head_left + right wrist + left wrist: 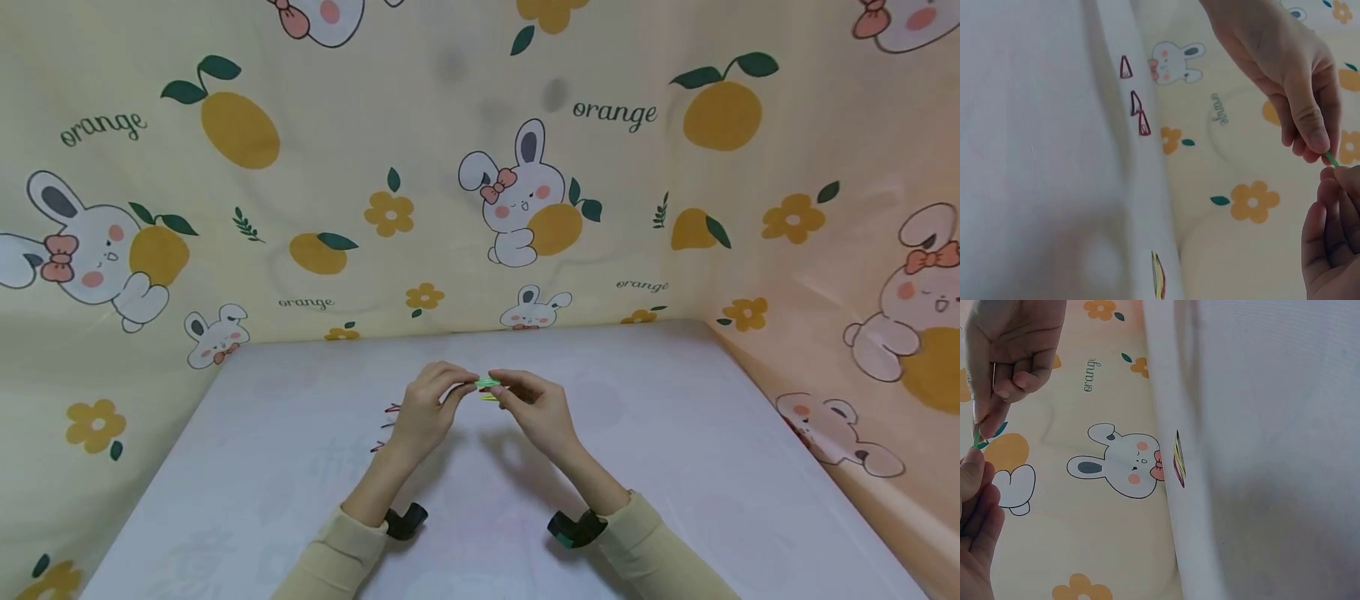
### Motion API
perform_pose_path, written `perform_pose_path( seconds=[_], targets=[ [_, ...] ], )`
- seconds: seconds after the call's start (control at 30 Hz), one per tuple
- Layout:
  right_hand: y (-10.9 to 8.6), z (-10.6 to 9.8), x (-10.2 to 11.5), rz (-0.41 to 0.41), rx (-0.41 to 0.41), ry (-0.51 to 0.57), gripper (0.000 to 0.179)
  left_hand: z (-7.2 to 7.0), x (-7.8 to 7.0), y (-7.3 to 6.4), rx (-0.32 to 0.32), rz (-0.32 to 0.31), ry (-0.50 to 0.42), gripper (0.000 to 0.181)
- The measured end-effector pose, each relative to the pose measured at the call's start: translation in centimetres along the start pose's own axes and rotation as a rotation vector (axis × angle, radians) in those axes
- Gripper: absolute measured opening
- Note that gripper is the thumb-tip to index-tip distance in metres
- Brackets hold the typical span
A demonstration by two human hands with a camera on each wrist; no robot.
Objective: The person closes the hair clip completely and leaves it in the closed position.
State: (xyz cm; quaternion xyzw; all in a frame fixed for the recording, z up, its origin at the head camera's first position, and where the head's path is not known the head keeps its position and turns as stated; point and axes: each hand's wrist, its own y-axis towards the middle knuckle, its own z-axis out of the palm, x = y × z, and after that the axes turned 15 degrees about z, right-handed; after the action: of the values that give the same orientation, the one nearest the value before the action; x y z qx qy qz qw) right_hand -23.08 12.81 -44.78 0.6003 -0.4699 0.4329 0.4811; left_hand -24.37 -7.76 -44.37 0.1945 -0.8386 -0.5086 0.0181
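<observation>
Raised over the far part of the table, a small green hair clip (487,382) spans the gap between both hands. My left hand (426,410) pinches one end of it between thumb and fingertips. The right hand (538,410) pinches the other end. In the right wrist view, a short green strip of the clip (1332,159) shows between the fingertips; the rest is covered by the fingers. Beneath the hands, yellow and dark red hair clips (1179,459) lie close together on the table.
To the left on the white table (645,433) lie several dark red snap clips, among them one triangular clip (1125,67) standing apart and another clip (1144,123) touching its neighbour. A patterned curtain (420,108) with rabbits and oranges rises behind the table and along its sides.
</observation>
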Motion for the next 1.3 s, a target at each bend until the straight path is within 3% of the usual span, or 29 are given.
perform_pose_path(
  seconds=[0.23, 0.43, 0.63, 0.93, 1.17, 1.3],
  targets=[
    [0.5, -0.6, 0.1, -0.090, -0.019, -0.172, 0.021, 0.2, 0.2, -0.1, 0.054, -0.050, 0.009, 0.012],
    [1.3, -1.5, -0.1, -0.149, 0.013, -0.297, 0.018, 0.5, 0.4, 0.1, 0.124, -0.090, 0.025, 0.011],
    [2.2, -2.1, -0.6, -0.200, 0.027, -0.375, 0.018, 1.1, 0.7, 0.5, 0.208, -0.198, 0.021, 0.012],
    [3.2, -2.4, -1.9, -0.198, 0.046, -0.475, 0.015, 2.1, 1.5, 0.4, 0.311, -0.310, 0.060, 0.010],
    [3.9, -2.5, -2.8, -0.162, 0.071, -0.540, 0.013, 2.9, 2.7, 0.3, 0.375, -0.321, 0.063, 0.008],
    [4.2, -2.6, -3.6, -0.152, 0.100, -0.583, 0.014, 3.3, 3.2, 0.2, 0.443, -0.341, 0.054, 0.010]
  ],
)
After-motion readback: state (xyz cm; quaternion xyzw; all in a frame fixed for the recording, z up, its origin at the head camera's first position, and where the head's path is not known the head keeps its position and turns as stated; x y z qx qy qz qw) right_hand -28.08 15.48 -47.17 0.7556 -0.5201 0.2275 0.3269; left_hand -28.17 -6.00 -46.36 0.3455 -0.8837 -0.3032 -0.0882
